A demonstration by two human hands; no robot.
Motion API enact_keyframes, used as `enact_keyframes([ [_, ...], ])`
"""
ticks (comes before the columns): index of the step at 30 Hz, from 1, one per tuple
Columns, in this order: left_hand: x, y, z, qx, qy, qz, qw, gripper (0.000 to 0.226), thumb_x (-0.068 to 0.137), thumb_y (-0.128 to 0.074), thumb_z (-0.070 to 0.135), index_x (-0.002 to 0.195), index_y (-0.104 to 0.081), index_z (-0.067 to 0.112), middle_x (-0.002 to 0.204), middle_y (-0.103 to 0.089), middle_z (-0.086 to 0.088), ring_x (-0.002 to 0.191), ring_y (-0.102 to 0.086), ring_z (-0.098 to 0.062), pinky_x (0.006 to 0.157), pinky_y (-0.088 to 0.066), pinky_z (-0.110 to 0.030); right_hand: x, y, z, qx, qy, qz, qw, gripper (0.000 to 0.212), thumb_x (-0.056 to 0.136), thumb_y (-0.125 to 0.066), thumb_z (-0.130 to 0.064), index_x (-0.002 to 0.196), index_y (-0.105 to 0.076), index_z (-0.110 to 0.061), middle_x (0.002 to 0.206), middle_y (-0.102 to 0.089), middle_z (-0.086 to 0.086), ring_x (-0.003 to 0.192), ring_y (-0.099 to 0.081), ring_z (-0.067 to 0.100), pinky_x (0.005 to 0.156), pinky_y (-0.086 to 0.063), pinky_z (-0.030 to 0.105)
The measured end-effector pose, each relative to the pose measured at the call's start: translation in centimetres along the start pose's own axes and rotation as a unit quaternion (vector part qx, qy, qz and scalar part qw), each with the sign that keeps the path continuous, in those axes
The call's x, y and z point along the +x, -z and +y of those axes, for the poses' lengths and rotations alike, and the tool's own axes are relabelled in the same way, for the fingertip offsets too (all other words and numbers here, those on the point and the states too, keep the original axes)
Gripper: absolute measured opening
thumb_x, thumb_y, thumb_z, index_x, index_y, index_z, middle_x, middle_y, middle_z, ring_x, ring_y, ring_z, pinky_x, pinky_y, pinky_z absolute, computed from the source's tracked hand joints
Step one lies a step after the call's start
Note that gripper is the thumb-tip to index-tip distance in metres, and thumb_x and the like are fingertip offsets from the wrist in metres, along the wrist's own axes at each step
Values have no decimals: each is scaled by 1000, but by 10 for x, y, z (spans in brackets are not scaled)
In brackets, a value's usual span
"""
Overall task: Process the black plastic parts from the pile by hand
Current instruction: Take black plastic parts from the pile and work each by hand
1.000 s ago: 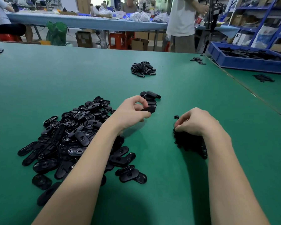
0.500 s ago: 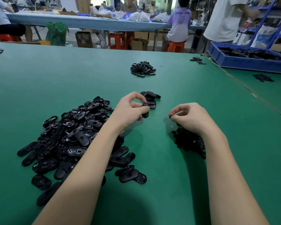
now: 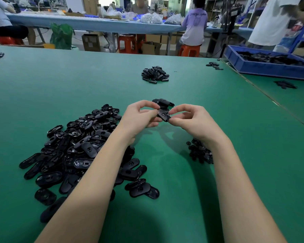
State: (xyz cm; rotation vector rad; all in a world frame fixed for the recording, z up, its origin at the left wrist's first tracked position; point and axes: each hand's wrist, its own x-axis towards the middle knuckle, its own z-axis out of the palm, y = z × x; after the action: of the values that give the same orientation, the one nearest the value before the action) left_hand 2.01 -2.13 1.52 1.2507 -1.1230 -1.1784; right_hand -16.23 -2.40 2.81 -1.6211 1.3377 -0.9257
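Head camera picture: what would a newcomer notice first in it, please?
First, the two hands meeting at the centre: the left hand and the right hand pinch one black oval part between their fingertips above the green table. Next, the big pile of black parts sprawling at the left. A smaller heap of little black pieces lies beside the right wrist.

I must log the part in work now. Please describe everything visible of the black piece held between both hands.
The black piece is a small flat oblong of plastic with rounded ends and a slot-like opening in its face. It is tilted, held above the green table, pinched by the left hand and right hand.
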Motion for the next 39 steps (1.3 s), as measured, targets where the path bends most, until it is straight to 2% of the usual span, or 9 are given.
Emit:
enact_keyframes([
  [2, -1, 0, 1, -5, -2, -6, 1000, 10, 94, -65, 6, 102, -68, 10, 90, -77, -11, 80, -76, -16, 67, -58, -20, 1, -3, 0, 8, -9, 4, 1000, 8, 87, -77, -13, 89, -77, -21, 70, -71, -10, 60, -59, -2, 56, -42, 6],
  [5, -2, 1, 1, -3, -6, -14, 1000, 12, 94, -65, 5, 105, -69, 9, 84, -77, -6, 81, -75, -16, 72, -61, -24, 1, -6, -1, 22, -26, 27, 999, 6, 87, -78, -17, 87, -79, -23, 72, -70, -7, 49, -51, -6, 48, -36, 6],
  [11, -5, 1, 3, 16, -9, -29, 999, 16, 95, -64, 4, 108, -71, 9, 95, -77, -12, 84, -75, -16, 76, -61, -25, 3, -9, 2, 26, -61, 66, 996, 9, 81, -85, -25, 87, -78, -25, 66, -68, -12, 42, -48, -6, 41, -32, 7],
  [13, -6, 0, 4, 19, -11, -34, 999, 15, 95, -65, 4, 107, -72, 7, 97, -77, -14, 82, -74, -15, 74, -61, -23, 4, -9, 2, 23, -69, 69, 995, 15, 78, -87, -28, 87, -75, -25, 62, -69, -15, 45, -51, -7, 43, -35, 9],
  [16, -7, -1, 5, 29, -13, -44, 999, 14, 94, -66, 5, 106, -73, 7, 96, -77, -14, 82, -73, -13, 73, -60, -22, 5, -9, 1, 20, -74, 69, 995, 20, 76, -89, -30, 87, -73, -26, 74, -76, -11, 63, -63, -4, 55, -41, 16],
  [19, -7, -1, 5, 34, -16, -52, 998, 13, 94, -67, 5, 105, -73, 7, 94, -76, -14, 81, -72, -12, 71, -58, -21, 4, -10, 1, 25, -70, 81, 994, 20, 75, -89, -32, 85, -72, -27, 70, -75, -13, 59, -60, -5, 49, -40, 11],
  [30, -8, -7, 4, 27, 5, -41, 999, 13, 96, -63, 4, 97, -70, 14, 87, -74, -13, 78, -70, -14, 71, -58, -19, 5, -11, 0, -2, -69, 97, 993, 16, 75, -87, -33, 81, -73, -27, 72, -72, -11, 65, -60, 5, 59, -40, 23],
  [35, -7, -6, 9, -62, 42, -41, 996, 16, 97, -58, -2, 98, -66, 11, 84, -73, -11, 75, -70, -18, 72, -60, -22, 4, -9, 3, 35, -67, 101, 992, 20, 73, -89, -40, 83, -78, -27, 74, -72, -12, 53, -56, -11, 47, -37, 8],
  [39, -6, -4, 10, -96, 65, -57, 992, 19, 96, -56, -2, 102, -66, 12, 82, -74, -7, 73, -70, -17, 73, -60, -25, 0, -6, 5, 73, -77, 59, 993, 22, 77, -86, -41, 88, -80, -23, 73, -73, -19, 47, -51, -15, 47, -35, 8],
])
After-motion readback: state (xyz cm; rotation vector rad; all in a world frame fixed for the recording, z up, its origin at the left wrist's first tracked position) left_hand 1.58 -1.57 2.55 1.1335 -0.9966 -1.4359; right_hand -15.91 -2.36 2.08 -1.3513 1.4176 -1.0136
